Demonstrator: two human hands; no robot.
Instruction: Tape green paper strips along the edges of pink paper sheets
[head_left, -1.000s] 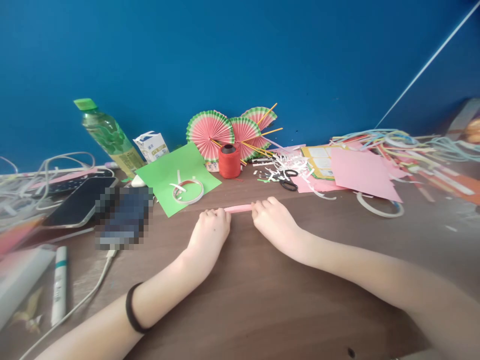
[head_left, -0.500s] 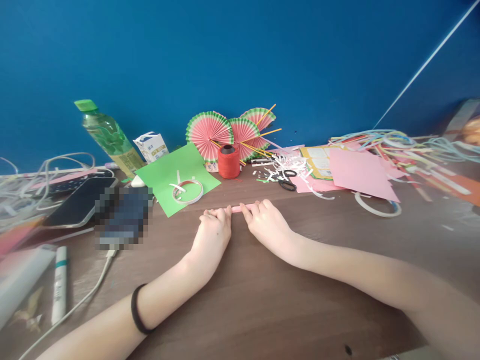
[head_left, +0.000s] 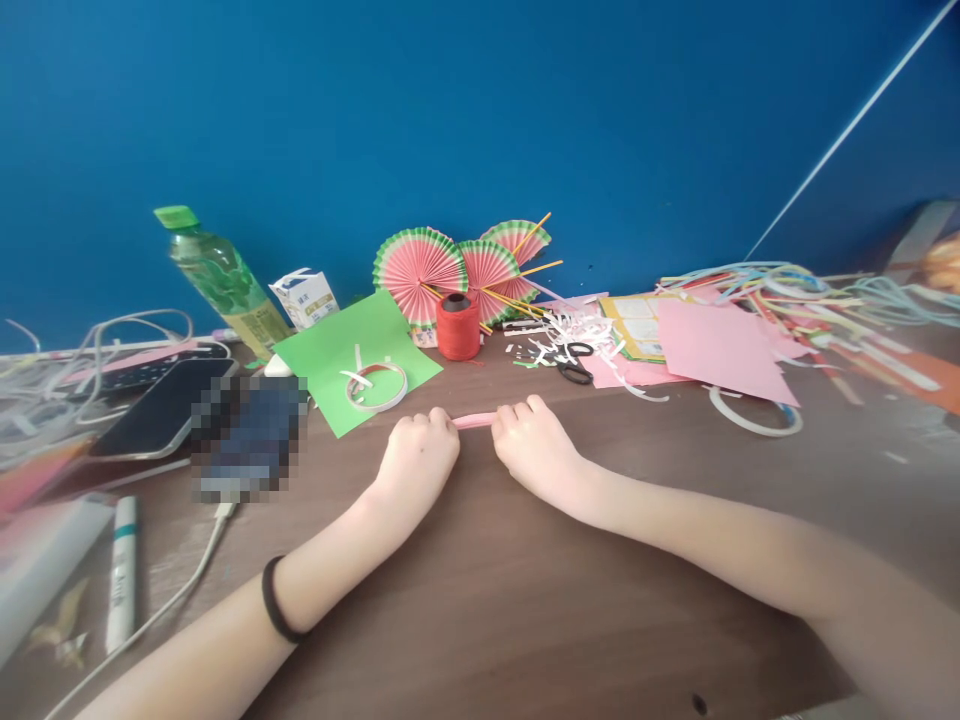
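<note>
A narrow pink strip of folded paper (head_left: 475,421) spans the gap between my two hands at the middle of the table. My left hand (head_left: 420,452) is closed around its left end, knuckles up. At the other end my right hand (head_left: 531,440) grips it with curled fingers. Both hands cover the strip's ends. Just behind my left hand lies a green paper sheet (head_left: 330,350), with a roll of white tape (head_left: 406,385) and white paper bits on it. A spool of red thread (head_left: 459,332) stands beyond the strip.
Pink-and-green pleated paper fans (head_left: 420,258) lean on the blue wall. Black-handled scissors (head_left: 574,372), white paper shreds and pink sheets (head_left: 720,345) lie behind my right hand. Leftward are a green bottle (head_left: 217,275), a small carton (head_left: 306,298), a phone (head_left: 165,405) and a marker (head_left: 122,575).
My fingers have curled over the strip from a more extended pinch. My left hand has shifted slightly left, and more of the pink strip shows between the hands.
</note>
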